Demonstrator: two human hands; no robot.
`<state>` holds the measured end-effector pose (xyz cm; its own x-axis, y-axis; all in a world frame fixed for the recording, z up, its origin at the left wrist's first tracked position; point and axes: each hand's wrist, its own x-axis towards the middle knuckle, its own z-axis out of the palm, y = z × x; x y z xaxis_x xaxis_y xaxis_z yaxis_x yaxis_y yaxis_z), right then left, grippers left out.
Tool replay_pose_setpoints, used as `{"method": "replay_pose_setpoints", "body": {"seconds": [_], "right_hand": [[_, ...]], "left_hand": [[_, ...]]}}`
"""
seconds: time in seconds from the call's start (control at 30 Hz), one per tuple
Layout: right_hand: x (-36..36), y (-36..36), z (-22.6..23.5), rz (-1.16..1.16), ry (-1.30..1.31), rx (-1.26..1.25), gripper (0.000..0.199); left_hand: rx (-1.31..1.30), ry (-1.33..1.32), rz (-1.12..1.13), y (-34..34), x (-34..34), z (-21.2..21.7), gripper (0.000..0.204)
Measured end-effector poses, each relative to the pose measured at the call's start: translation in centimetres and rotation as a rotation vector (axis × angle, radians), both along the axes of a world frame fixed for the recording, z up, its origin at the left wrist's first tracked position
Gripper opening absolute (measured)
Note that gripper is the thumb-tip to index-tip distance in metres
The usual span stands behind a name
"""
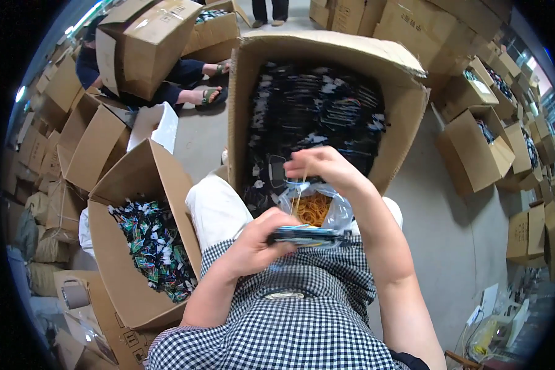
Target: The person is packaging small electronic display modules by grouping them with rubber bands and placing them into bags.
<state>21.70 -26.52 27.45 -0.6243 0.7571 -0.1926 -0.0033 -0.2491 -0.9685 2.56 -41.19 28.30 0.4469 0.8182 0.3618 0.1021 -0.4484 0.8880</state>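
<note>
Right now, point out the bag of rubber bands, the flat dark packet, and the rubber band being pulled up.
bag of rubber bands (314, 208), head view, on the orange bands inside
flat dark packet (308, 236), head view, mid-edge
rubber band (300, 190), head view, stretched strand below right hand (317, 165)

Even, fairly bright indoor light fills the scene, with small white glints of ceiling lamps showing near the upper left and upper right rim. Shadows are soft and short, pooling faintly on the grey concrete floor (450, 228) beside the brown cardboard boxes. The clear plastic bag of orange rubber bands (317, 206) catches mild glare. The fisheye lens bends straight box edges toward the rim, and a black vignette rings the circular picture. The centre is reasonably sharp; detail smears and softens toward the edges.
</note>
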Motion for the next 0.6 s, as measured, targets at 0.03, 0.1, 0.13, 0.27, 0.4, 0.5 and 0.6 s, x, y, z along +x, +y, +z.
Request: {"method": "replay_pose_setpoints", "body": {"seconds": [0.03, 0.1, 0.13, 0.27, 0.4, 0.5, 0.6], "right_hand": [[0.7, -0.6, -1.4, -0.118, 0.124, -0.068, 0.051], [0.7, -3.4, -2.5, -0.229, 0.251, 0.017, 0.057], [0.5, -4.9, -2.5, -0.233, 0.261, 0.172, 0.061], [-0.5, -6.4, 2.7, -0.06, -0.143, 1.042, 0.076], [-0.4, -3.1, 4.5, 0.534, -0.179, 0.868, 0.053], [2.4, -1.5, 1.3, 0.027, 0.22, 0.386, 0.035], [5.2, 1.8, -1.5, -0.489, 0.057, 0.05, 0.035]], "left_hand": [[-0.271, -0.299, 0.099, -1.5, -1.3, -1.5, 0.031], [-0.681, -0.808, 0.448, -2.0, -2.2, -1.7, 0.024], [-0.787, -1.093, 0.248, -1.5, -3.4, -1.5, 0.022], [-0.718, -0.615, 0.385, -0.7, -3.9, -1.3, 0.025], [-0.583, 0.114, 0.235, -0.8, -3.7, 0.5, 0.025], [-0.834, -0.041, 0.602, -1.1, -7.1, 0.8, 0.032], [-0.723, -0.232, 1.04, -3.3, -16.2, -2.3, 0.029]]}}
